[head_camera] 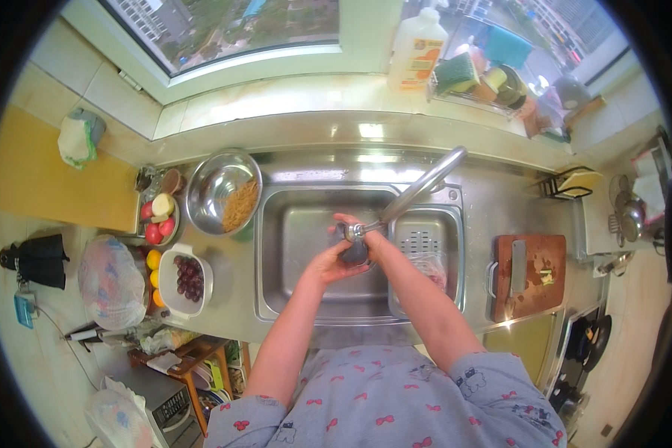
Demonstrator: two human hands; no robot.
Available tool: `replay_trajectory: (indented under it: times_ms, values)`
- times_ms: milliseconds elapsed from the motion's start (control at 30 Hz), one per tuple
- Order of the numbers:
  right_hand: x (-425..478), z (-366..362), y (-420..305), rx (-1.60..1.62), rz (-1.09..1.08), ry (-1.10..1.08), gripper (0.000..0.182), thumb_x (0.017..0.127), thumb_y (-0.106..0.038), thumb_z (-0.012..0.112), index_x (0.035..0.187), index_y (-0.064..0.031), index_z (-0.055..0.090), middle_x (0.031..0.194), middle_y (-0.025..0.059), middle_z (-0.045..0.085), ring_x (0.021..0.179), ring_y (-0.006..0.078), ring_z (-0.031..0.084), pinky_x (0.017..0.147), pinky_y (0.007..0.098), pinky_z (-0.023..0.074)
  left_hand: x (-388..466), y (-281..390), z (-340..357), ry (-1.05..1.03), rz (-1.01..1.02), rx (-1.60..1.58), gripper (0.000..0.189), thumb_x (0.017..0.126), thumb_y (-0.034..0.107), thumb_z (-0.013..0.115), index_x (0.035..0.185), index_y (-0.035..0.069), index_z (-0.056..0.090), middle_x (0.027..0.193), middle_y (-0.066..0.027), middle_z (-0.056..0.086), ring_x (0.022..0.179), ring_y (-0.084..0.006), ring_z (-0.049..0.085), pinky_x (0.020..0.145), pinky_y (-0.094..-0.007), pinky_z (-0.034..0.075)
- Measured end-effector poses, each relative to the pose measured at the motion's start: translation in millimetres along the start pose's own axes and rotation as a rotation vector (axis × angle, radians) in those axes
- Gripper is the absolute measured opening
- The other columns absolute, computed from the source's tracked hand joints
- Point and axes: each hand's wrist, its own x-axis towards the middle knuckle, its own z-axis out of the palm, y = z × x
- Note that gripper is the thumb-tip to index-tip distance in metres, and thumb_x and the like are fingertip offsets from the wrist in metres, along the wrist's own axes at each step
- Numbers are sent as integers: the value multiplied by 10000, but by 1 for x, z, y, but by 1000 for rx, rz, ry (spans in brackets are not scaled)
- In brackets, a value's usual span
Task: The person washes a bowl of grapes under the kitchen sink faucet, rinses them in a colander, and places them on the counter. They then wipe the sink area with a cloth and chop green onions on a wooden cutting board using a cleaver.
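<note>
Both my hands are over the left basin of a stainless steel sink point(291, 269), under the faucet point(425, 182). Between them sits a dark, rounded object point(354, 253), partly covered by the faucet head; what it is cannot be told. My left hand point(333, 264) cups it from the left and below, fingers spread under it. My right hand point(369, 238) is against its right side, partly hidden behind the faucet. In the smaller right basin lies a clear plastic bag point(430, 266) with something pinkish inside, beside my right forearm.
On the left stand a steel bowl point(215, 168) with brown shreds, a white basin point(171, 302) of grapes, a plate of red fruit point(159, 224) and oranges point(154, 259). At right, a cleaver point(518, 266) lies on a wooden cutting board point(549, 297). A bottle point(420, 50) stands on the windowsill.
</note>
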Motion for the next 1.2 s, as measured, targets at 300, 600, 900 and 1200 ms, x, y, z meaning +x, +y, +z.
replay_trajectory:
  times_ms: [300,600,900,1200]
  values:
    - [44,0,7,-1007,-314,213,449,905,-414,533,1003,7,653,986,175,658,878,324,624,832,394,468,-2,14,19,174,-8,590,210,840,110,683,1034,46,636,965,-110,657,771,-204,635,734,-454,609]
    - [46,-3,33,-914,-569,435,422,928,-374,535,1161,-22,538,1075,230,621,979,370,600,833,420,470,41,1,-3,472,301,893,370,861,339,638,1085,45,623,925,-63,668,790,-171,630,585,-327,500]
    - [-23,-14,33,-292,-234,399,468,933,-351,570,1305,-96,444,1133,91,586,990,184,598,745,333,485,109,18,-15,194,261,-38,236,896,276,552,959,56,609,869,-87,655,731,-229,647,614,-382,536]
    - [-73,-100,-89,58,-640,833,706,851,-25,557,1452,-62,189,1291,141,462,747,150,635,523,263,463,97,20,-23,138,213,25,157,801,66,688,951,87,644,869,-79,635,878,-277,616,887,-601,506]
